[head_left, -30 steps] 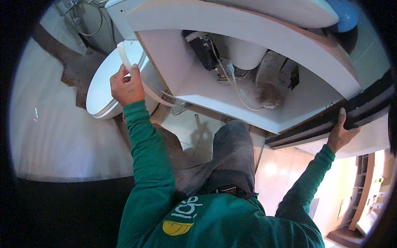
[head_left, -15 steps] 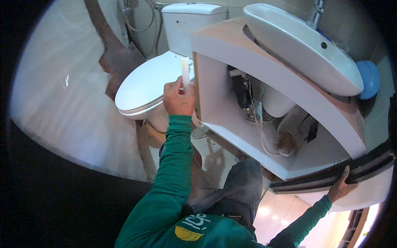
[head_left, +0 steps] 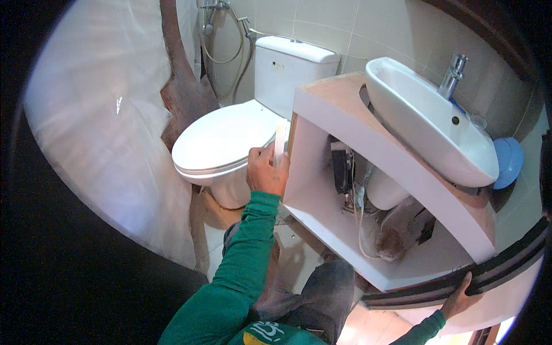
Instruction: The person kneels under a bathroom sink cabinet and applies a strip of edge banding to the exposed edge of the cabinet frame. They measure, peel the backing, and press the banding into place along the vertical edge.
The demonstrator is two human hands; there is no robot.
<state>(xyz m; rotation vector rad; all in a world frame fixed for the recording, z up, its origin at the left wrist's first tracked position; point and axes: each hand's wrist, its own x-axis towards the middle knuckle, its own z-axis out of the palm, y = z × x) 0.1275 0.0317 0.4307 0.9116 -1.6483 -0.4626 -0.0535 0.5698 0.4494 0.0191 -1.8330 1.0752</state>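
Observation:
My left hand is closed on a narrow white strip, which stands upright out of the fingers beside the left side panel of a curved white vanity cabinet. What the strip is made of I cannot make out. At the lower right my right hand grips the edge of a dark grooved door frame. Part of its fingers is hidden behind the frame. Inside the cabinet's unfronted space are a black fitting, a thin white hose and a brownish clump.
Beyond my left hand stands a white toilet with its lid down. A white basin with a chrome tap sits on the cabinet, and a blue round thing is beside it. Translucent sheeting hangs at the left.
The view has tilted up, so the room sits lower in the picture and more wall shows. Both hands keep their holds, the left on the strip and the right on the frame.

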